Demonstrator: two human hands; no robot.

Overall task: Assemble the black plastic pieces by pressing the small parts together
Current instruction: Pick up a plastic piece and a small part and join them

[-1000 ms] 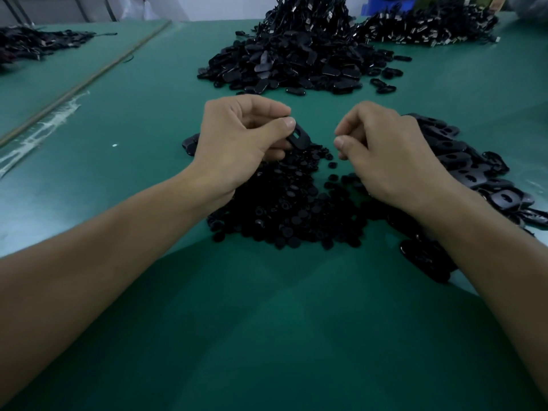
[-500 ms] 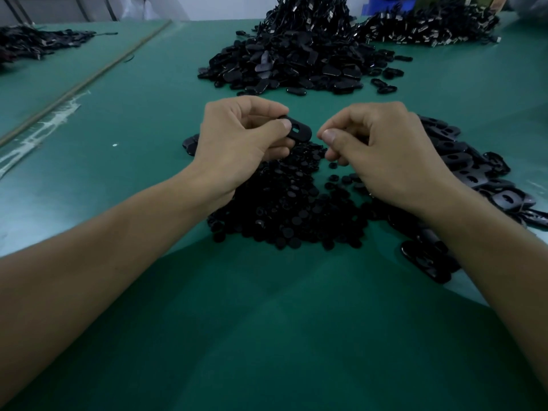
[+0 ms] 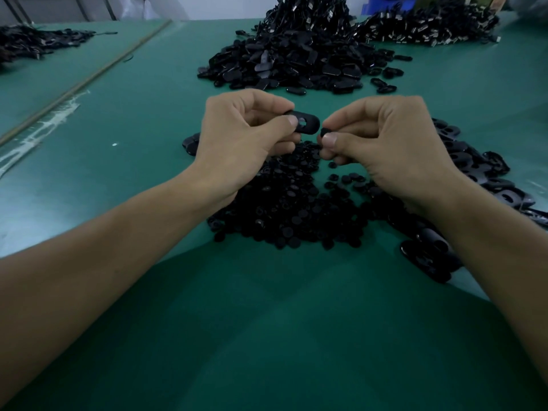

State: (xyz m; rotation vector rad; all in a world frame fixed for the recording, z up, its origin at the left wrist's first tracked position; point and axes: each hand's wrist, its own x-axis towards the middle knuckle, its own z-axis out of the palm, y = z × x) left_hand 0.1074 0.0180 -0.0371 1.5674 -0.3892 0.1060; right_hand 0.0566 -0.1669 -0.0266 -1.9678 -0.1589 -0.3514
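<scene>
- The left hand grips a black oval piece between the thumb and curled fingers. It is held clear above the worktop, with its round hole facing up.
- The right hand pinches a small round part between thumb and forefinger. The part is just beside the free end of the oval piece and appears not yet seated.
- Risk, misalignment: the round part is approaching from the side. If it is pressed in tilted, it is likely to jam or skid off the rim.
- Risk, obstruction: the left thumb tip lies at the edge of the hole. It may block entry or get nipped when pressure is applied.
- Risk, drop: the pinch covers only a small area of the part. A slip would send it into the pile of round parts directly below, where it could not be told from the rest.
- Risk, mixing: the right forearm lies over the oval pieces at that side. A sweep of the arm could push them into the round parts.
- Surface: a flat, matt green mat. On the left a long strip runs away from the camera, with white scuff marks beside it.
- Room: the lighting is dim. A large heap of black pieces sits beyond the hands, with further piles at far right and far left. A blue crate stands at the back.
</scene>
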